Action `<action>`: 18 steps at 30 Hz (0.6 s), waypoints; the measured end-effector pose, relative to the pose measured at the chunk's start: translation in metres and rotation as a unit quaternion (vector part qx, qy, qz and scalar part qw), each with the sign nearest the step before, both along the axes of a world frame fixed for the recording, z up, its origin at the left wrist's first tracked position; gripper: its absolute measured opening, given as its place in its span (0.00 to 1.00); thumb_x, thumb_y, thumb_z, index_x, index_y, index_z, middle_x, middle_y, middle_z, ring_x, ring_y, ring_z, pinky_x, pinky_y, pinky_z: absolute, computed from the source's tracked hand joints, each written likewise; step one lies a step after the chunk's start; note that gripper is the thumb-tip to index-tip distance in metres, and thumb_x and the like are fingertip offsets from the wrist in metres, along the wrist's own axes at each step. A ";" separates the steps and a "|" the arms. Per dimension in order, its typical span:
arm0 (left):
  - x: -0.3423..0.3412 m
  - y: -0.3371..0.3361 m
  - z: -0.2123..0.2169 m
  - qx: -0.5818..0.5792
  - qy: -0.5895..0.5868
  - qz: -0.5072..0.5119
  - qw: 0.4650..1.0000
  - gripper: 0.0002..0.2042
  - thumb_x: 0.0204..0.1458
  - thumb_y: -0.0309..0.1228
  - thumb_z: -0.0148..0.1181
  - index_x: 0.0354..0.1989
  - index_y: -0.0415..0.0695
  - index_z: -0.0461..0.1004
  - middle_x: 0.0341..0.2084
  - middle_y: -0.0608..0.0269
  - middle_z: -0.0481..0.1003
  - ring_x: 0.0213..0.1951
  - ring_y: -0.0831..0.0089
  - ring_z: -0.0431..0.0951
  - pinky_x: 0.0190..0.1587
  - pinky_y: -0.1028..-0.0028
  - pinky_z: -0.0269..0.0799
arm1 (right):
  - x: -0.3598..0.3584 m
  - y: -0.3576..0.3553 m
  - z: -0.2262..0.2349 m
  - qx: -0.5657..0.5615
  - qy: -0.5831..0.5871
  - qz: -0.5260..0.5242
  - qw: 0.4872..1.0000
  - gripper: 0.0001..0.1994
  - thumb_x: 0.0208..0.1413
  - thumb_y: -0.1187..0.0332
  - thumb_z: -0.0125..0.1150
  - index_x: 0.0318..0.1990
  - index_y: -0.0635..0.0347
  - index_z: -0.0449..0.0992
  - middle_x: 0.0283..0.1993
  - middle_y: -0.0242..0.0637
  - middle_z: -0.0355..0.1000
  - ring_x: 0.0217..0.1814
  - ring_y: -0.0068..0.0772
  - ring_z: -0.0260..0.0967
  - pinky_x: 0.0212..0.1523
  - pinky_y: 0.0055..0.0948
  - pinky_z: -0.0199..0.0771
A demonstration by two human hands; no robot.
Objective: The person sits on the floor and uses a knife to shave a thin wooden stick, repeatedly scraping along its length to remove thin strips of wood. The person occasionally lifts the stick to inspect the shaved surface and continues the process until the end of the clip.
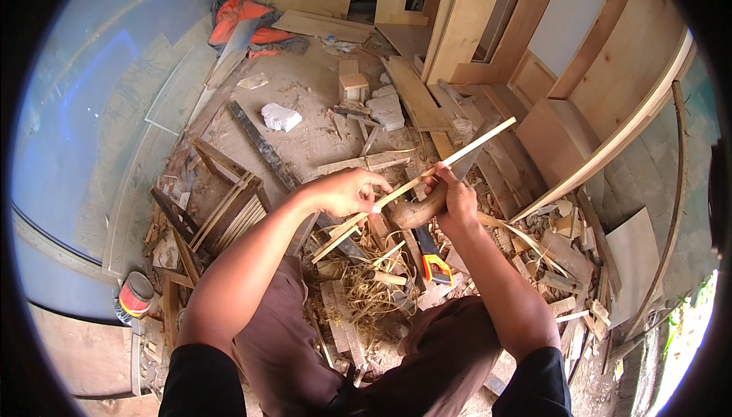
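Note:
A long, thin pale wooden strip [484, 139] runs slantwise in front of me, its far end up to the right. My left hand [343, 191] pinches its nearer part between thumb and fingers. My right hand [459, 197] is closed round a large knife with a thick, curved wooden handle [419, 212]; its dark blade [471, 161] points away, beside and partly under the strip. The strip also passes against the right hand's fingers. Below the hands, between my knees, lies a pile of curly shavings [370, 291]. A handsaw [437, 268] with an orange and black handle lies beside it.
Wood offcuts litter the ground. A wooden frame with slats [229, 215] stands at left, near an open can [137, 293]. Farther off are a white lump [280, 117] and orange cloth [238, 19]. Wooden panels [560, 36] lean at the right.

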State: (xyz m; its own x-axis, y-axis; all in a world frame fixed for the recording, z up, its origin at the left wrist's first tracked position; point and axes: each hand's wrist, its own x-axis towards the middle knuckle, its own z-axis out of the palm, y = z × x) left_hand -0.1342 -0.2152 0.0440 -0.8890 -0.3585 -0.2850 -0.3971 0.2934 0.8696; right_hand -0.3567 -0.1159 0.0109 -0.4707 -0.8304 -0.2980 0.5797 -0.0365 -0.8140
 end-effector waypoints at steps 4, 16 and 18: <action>0.010 0.001 0.011 0.013 0.011 0.017 1.000 0.21 0.65 0.22 0.50 0.66 0.35 0.62 0.32 0.56 0.77 0.28 0.76 0.77 0.33 0.74 0.74 | 0.000 -0.003 -0.001 -0.022 -0.006 -0.018 1.000 0.12 0.60 0.65 0.67 0.42 0.63 0.72 0.33 0.38 0.74 0.31 0.31 0.72 0.32 0.29 0.75; 0.020 0.006 0.031 0.090 0.070 -0.006 0.993 0.20 0.67 0.24 0.47 0.67 0.45 0.66 0.32 0.59 0.77 0.28 0.77 0.75 0.38 0.75 0.74 | 0.003 -0.001 0.004 -0.015 -0.011 -0.011 1.000 0.14 0.57 0.63 0.71 0.38 0.62 0.71 0.31 0.35 0.69 0.30 0.30 0.71 0.30 0.30 0.76; 0.022 0.003 0.031 0.110 0.098 -0.028 0.989 0.19 0.67 0.28 0.48 0.65 0.41 0.67 0.34 0.57 0.78 0.32 0.74 0.78 0.41 0.73 0.76 | 0.002 -0.002 0.002 -0.018 -0.016 -0.007 1.000 0.14 0.58 0.63 0.71 0.37 0.62 0.71 0.31 0.35 0.69 0.30 0.30 0.70 0.31 0.30 0.76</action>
